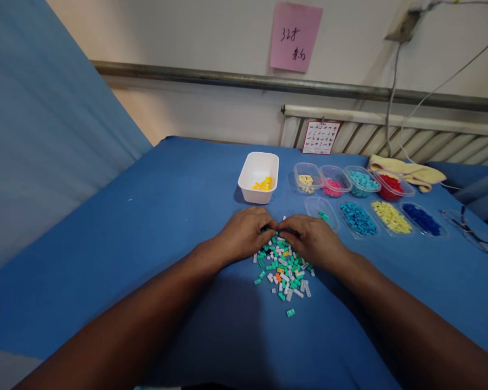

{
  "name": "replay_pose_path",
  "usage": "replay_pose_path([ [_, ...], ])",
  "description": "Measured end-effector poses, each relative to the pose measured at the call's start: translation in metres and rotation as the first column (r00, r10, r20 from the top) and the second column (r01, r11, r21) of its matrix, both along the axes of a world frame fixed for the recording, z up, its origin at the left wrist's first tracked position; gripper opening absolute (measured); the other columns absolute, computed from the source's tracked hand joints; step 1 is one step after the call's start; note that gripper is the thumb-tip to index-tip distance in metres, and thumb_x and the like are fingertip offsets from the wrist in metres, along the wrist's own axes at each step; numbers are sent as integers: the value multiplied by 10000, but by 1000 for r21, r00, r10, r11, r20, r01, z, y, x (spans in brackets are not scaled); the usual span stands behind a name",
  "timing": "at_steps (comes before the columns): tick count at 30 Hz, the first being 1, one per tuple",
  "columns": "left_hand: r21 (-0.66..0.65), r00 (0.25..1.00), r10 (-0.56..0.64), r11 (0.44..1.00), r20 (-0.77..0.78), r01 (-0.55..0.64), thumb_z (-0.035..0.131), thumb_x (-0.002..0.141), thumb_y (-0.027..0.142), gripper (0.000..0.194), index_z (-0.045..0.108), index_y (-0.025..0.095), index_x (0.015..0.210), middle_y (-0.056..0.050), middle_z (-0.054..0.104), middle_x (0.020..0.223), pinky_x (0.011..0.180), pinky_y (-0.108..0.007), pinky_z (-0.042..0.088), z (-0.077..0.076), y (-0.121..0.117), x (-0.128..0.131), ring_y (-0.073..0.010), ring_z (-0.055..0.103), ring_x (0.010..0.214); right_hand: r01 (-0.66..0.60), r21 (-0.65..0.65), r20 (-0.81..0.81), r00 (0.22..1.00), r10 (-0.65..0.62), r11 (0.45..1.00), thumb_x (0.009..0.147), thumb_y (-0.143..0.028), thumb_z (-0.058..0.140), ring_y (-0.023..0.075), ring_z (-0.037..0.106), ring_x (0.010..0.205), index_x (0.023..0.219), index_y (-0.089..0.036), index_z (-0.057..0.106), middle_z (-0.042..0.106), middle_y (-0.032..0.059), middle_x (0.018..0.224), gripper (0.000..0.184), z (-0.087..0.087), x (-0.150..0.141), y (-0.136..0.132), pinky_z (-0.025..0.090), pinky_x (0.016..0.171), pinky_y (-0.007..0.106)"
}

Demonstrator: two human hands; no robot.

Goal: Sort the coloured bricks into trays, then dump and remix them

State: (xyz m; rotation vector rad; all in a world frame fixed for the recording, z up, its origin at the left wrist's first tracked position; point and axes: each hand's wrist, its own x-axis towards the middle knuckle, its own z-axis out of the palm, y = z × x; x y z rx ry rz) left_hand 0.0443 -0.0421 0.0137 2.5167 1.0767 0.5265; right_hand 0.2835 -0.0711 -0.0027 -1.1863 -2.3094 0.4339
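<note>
A loose pile of small toy building bricks (287, 265), mostly green, white and grey with a few orange, yellow and black, lies on the blue cloth. At its far edge my left hand (246, 233) has its fingers curled, thumb against the forefinger. My right hand (315, 238) faces it with bent fingers, and the fingertips of both nearly meet. Whatever is between the fingers is too small and too covered to name. Just beyond my right hand stands a clear tub (322, 211) with a few green bricks in it.
Behind my hands sits a white tub (258, 176) with yellow bricks inside. Clear tubs of colour-sorted bricks, such as the blue ones (358, 218), stand in two rows at the right. Farther right are a yellow cloth (410, 169) and eyeglasses (472, 233). A radiator (366, 127) lines the wall.
</note>
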Motion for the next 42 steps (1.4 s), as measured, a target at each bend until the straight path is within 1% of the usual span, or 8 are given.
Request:
replay_pose_path([
  [10, -78, 997, 4, 997, 82, 2, 680, 1007, 182, 100, 779, 200, 1011, -44, 760, 1002, 846, -325, 536, -2, -4, 2, -194, 704, 910, 17, -38, -57, 998, -19, 999, 1029, -240, 726, 180, 713, 756, 1039, -250, 781, 795, 9, 880, 57, 0, -2, 0, 520, 734, 292],
  [15, -202, 961, 95, 979, 259, -42, 702, 965, 166, 122, 813, 208, 989, -36, 789, 982, 851, -321, 550, -6, -5, 8, -190, 728, 930, 48, -116, -156, 986, -66, 992, 1014, -285, 730, 177, 700, 700, 1018, -261, 754, 791, -4, 849, 34, -1, -6, -3, 518, 677, 291],
  [17, -344, 911, 180, 938, 371, -45, 713, 945, 189, 120, 820, 199, 999, -33, 803, 958, 793, -305, 558, -7, -6, 11, -182, 735, 885, 74, -122, -207, 973, -98, 990, 1005, -314, 742, 183, 711, 707, 1044, -261, 749, 792, -2, 845, 66, -1, -7, -4, 532, 680, 298],
  [20, -558, 818, 301, 829, 490, 29, 745, 935, 251, 166, 825, 177, 1060, -40, 826, 950, 758, -289, 578, -8, -6, 13, -169, 744, 839, 104, -100, -269, 955, -128, 989, 1007, -334, 734, 191, 720, 729, 1072, -249, 743, 795, 12, 860, 107, -2, -6, -4, 555, 704, 308],
  [23, -645, 772, 357, 759, 526, 89, 782, 914, 265, 217, 834, 174, 1103, -47, 845, 992, 827, -295, 598, -7, -4, 13, -162, 761, 879, 112, -72, -306, 943, -129, 991, 1020, -317, 708, 189, 716, 734, 1103, -237, 744, 794, 19, 876, 121, -3, -4, -4, 567, 715, 312],
  [28, -709, 739, 419, 696, 528, 112, 823, 854, 244, 224, 833, 170, 1065, -24, 833, 912, 768, -256, 575, -5, -4, 12, -133, 737, 798, 65, 32, -302, 952, -52, 997, 1029, -273, 726, 198, 726, 791, 1157, -237, 769, 798, 34, 933, 140, -3, -3, -4, 580, 752, 327],
  [33, -722, 718, 458, 686, 524, 90, 823, 795, 180, 175, 805, 162, 968, -1, 793, 834, 717, -223, 541, -1, -6, 15, -106, 705, 736, 5, 80, -295, 955, 19, 997, 1037, -240, 730, 205, 731, 820, 1146, -258, 767, 784, 27, 925, 117, 1, -5, -6, 575, 762, 333],
  [42, -732, 670, 479, 666, 567, 143, 917, 763, 271, 276, 799, 154, 985, -12, 780, 823, 718, -239, 554, -3, -4, 15, -113, 708, 734, 92, 31, -350, 934, -75, 995, 1010, -221, 699, 187, 747, 799, 1141, -232, 774, 819, 32, 951, 152, 5, -6, -9, 575, 755, 318],
])
